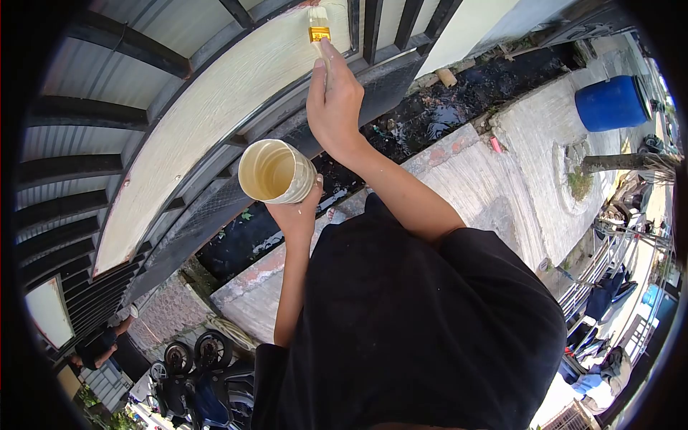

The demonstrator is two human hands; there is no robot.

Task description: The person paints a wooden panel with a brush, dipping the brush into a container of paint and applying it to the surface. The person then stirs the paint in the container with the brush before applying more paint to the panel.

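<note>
My right hand [335, 107] is closed around the handle of a paintbrush [319, 33] with a gold-coloured metal band. Its pale bristles meet the upper end of a long cream-painted board [208, 100], which is fixed to a dark metal frame. Lower and to the left, my left hand [297, 208] grips a cream plastic paint cup [304, 174] from beneath and the side. The cup's mouth faces the camera, and some pale yellowish liquid shows inside. Part of my left fingers is hidden behind the cup.
Below the board runs a dark, wet drainage ditch [437, 115], beside concrete paving [516, 165]. A blue barrel [610, 104] and a tree trunk [609, 163] stand at the right. Parked motorcycles [204, 390] and another person [100, 351] appear at lower left.
</note>
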